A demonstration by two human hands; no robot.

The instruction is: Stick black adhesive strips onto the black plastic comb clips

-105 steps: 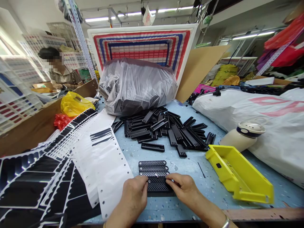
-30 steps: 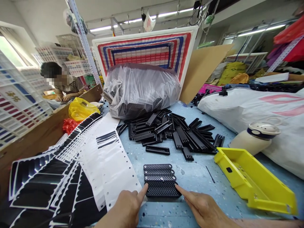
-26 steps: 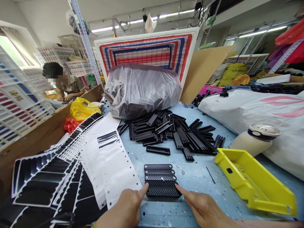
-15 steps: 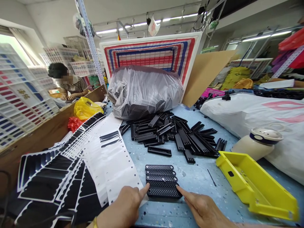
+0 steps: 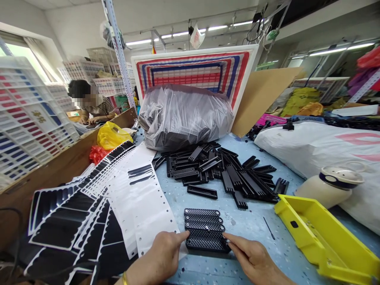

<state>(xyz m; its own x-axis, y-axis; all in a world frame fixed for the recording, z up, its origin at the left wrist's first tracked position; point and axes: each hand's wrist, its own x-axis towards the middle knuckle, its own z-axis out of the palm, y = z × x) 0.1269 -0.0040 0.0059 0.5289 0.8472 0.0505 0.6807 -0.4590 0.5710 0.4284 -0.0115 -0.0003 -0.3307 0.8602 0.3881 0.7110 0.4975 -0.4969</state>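
Black textured plastic strips (image 5: 204, 226) lie side by side in a block on the table, with small silvery screws at the ends of the upper ones. At the block's left end, my left hand (image 5: 162, 253) touches a strip with its index finger stretched out and the other fingers curled; it grips nothing. My right hand (image 5: 252, 253) is at the right end, thumb and index finger pinched together against a strip's tip. Whatever is between those fingertips is too small to make out. Just behind lies a single black strip (image 5: 202, 192), hollow side up.
A heap of black strips (image 5: 231, 174) lies before a grey plastic bag (image 5: 187, 114). White backing sheets (image 5: 148, 213) and black adhesive sheets (image 5: 65, 225) cover the left. Right are a yellow bin (image 5: 326, 241), a thin black rod (image 5: 269, 228) and a cream bottle (image 5: 323, 186). A person sits far left.
My right hand's fingers have drawn from a flatter, stretched pose into a pinch at the strip's right end. My left index finger stays at the left end. The view has shifted slightly.
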